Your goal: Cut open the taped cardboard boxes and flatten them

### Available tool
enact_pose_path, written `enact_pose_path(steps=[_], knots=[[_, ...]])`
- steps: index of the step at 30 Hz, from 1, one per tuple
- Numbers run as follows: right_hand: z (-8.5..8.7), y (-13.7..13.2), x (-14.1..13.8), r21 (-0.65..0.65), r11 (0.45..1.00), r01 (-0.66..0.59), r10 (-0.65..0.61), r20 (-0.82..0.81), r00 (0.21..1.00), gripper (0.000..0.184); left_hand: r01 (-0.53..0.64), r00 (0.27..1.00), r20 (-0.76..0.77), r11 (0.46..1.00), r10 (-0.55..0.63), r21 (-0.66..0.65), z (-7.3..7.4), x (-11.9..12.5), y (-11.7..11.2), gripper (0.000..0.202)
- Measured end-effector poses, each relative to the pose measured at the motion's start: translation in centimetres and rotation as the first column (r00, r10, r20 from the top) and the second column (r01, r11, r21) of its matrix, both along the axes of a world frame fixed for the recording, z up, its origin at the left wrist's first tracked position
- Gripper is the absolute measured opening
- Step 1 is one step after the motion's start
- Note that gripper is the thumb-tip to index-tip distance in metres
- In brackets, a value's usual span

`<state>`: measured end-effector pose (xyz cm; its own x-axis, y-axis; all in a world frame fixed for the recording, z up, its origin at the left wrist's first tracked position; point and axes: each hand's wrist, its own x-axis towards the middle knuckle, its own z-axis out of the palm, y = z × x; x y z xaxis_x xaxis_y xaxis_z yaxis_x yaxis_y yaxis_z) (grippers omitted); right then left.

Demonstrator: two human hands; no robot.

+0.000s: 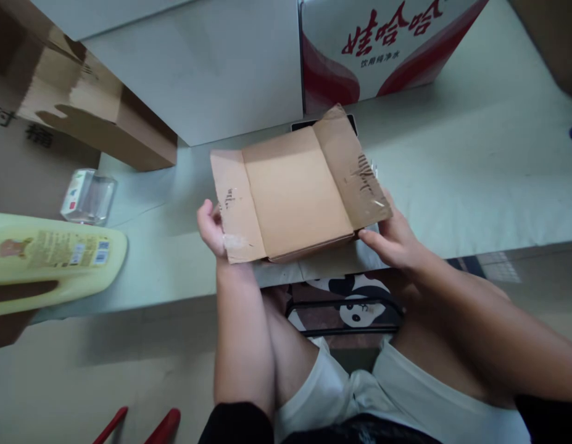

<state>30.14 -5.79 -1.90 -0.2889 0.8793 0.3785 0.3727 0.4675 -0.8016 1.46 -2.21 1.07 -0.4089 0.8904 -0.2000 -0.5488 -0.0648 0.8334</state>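
A small brown cardboard box (295,188) rests at the near edge of the pale table (475,172), its flaps spread open left and right with torn tape on them. My left hand (211,228) grips the box's left flap from the side, fingers curled behind it. My right hand (394,237) holds the box's right side under the right flap, fingers closed on the edge. A dark flat object (300,125) peeks out behind the box.
A large yellow jug (54,259) lies on its side at the left. A clear plastic packet (87,196) sits beside it. A brown carton (82,105), a white box (207,68) and a red-and-white printed carton (382,43) line the back. A panda-print stool (355,302) stands below.
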Motion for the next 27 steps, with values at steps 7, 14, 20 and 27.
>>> enact_pose_path(steps=[7, 14, 20, 27], knots=[[0.0, 0.1, -0.1, 0.031, 0.994, -0.102, 0.103, -0.028, 0.994, 0.083, 0.17, 0.984, -0.08, 0.977, -0.161, 0.128, 1.9, 0.8, -1.7, 0.03], [-0.1, 0.3, 0.2, -0.151, 0.963, 0.225, -0.219, 0.054, 0.974, 0.077, 0.279, 0.955, -0.051, 0.944, -0.292, -0.176, 1.2, 0.2, -1.6, 0.045], [0.6, 0.2, -0.1, -0.149, 0.927, 0.345, -0.333, 0.1, 0.938, 0.057, 0.246, 0.951, -0.152, 0.956, -0.27, -0.16, -0.2, -0.6, -1.2, 0.046], [1.6, 0.1, -0.5, -0.363, 0.882, 0.3, -0.357, -0.101, 0.928, 0.05, 0.261, 0.94, -0.176, 0.948, -0.292, -0.18, -1.4, -1.6, -1.4, 0.045]])
